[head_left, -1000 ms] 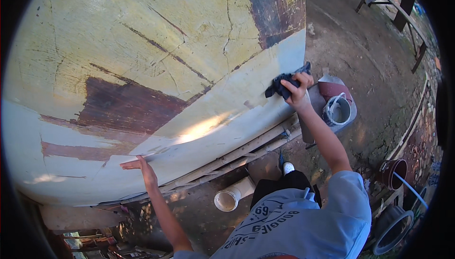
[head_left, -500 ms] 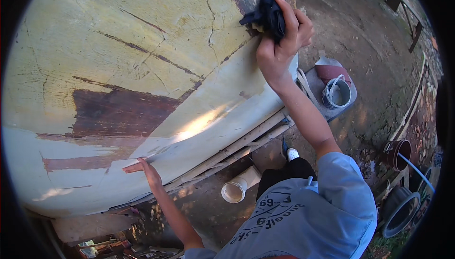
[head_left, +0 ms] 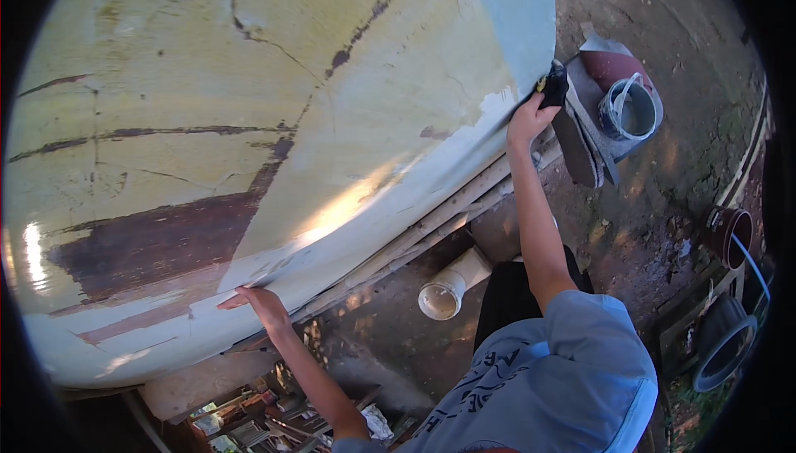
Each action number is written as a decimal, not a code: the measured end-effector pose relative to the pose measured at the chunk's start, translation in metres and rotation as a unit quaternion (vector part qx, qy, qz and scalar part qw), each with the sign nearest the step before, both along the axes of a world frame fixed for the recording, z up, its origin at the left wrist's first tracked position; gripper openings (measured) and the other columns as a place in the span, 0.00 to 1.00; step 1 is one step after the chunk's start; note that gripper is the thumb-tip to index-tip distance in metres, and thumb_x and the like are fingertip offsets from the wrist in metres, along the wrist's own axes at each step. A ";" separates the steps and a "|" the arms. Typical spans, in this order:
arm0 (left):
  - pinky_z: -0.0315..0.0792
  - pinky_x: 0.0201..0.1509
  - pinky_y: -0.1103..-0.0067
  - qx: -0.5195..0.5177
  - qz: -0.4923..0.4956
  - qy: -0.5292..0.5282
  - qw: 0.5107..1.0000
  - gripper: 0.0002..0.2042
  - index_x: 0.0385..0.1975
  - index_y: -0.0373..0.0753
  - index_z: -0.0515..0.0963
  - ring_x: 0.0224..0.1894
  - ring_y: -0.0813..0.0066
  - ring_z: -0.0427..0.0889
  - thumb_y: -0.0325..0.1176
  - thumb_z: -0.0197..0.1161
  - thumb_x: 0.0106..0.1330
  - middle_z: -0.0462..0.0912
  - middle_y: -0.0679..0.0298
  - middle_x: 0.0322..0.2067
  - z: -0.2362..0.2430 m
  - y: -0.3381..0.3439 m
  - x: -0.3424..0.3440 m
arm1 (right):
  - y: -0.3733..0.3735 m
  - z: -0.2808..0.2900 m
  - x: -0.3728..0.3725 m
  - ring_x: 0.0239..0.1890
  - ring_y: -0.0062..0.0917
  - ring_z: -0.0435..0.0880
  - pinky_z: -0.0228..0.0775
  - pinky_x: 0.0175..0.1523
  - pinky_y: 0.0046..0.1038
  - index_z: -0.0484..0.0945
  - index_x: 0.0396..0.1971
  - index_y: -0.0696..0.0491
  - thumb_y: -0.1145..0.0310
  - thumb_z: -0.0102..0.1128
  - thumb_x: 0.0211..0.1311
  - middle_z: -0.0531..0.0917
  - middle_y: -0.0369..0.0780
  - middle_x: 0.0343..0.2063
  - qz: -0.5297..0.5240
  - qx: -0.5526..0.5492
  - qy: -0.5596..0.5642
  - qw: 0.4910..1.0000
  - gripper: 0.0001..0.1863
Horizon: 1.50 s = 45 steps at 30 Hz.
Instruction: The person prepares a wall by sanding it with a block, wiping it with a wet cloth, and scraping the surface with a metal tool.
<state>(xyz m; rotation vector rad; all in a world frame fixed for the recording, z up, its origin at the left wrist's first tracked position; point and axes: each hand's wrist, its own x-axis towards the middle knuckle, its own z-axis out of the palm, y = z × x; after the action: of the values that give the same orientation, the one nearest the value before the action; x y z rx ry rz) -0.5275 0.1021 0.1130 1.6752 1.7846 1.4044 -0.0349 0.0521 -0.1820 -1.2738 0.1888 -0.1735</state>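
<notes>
The right hand [head_left: 531, 123], gripping a bunched black cloth [head_left: 555, 88], has dropped to the edge of the curved painted surface [head_left: 390, 113] before both hands, shifting the wiping lower. The left hand [head_left: 260, 302] rests there, fingers outstretched.

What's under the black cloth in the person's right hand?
The black cloth, held in the right hand, is at the right edge of the painted surface, whose pale blue area shows beside it. Whatever the cloth directly covers is hidden.
</notes>
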 end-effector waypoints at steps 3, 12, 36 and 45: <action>0.23 0.76 0.70 0.003 -0.010 -0.005 1.000 0.36 0.70 0.51 0.18 0.74 0.78 0.17 0.56 0.33 0.77 0.06 0.68 0.70 0.000 0.001 -0.016 | 0.008 0.006 0.000 0.52 0.42 0.76 0.62 0.61 0.34 0.67 0.54 0.67 0.75 0.49 0.64 0.77 0.54 0.49 -0.031 -0.010 -0.010 0.999 0.19; 0.30 0.76 0.73 0.016 -0.078 -0.122 0.989 0.30 0.69 0.40 0.43 0.73 0.75 0.40 0.55 0.28 0.76 0.38 0.63 0.71 -0.004 0.005 -0.020 | 0.002 0.101 -0.026 0.51 0.35 0.65 0.45 0.62 0.41 0.58 0.70 0.42 0.69 0.54 0.63 0.67 0.42 0.46 0.033 -0.093 -0.023 0.995 0.34; 0.24 0.77 0.72 0.006 0.000 -0.076 0.997 0.33 0.74 0.52 0.37 0.74 0.82 0.34 0.60 0.33 0.75 0.29 0.75 0.75 0.007 -0.002 -0.023 | 0.012 0.050 -0.035 0.54 0.30 0.71 0.60 0.62 0.33 0.65 0.61 0.56 0.57 0.46 0.75 0.74 0.44 0.52 -0.003 0.071 0.120 0.990 0.23; 0.25 0.77 0.72 -0.002 -0.079 -0.012 0.997 0.36 0.73 0.54 0.24 0.74 0.83 0.34 0.59 0.35 0.75 0.15 0.79 0.72 -0.014 0.024 -0.085 | 0.005 0.192 -0.055 0.45 0.30 0.65 0.49 0.57 0.34 0.68 0.61 0.48 0.66 0.54 0.69 0.70 0.38 0.41 0.039 -0.027 -0.147 0.988 0.22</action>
<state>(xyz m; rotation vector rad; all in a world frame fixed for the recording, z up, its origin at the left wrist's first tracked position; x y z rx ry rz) -0.6126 0.1265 0.0988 1.7486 1.6024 1.3455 -0.0904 0.0576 0.0096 -1.2916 -0.1203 -0.2977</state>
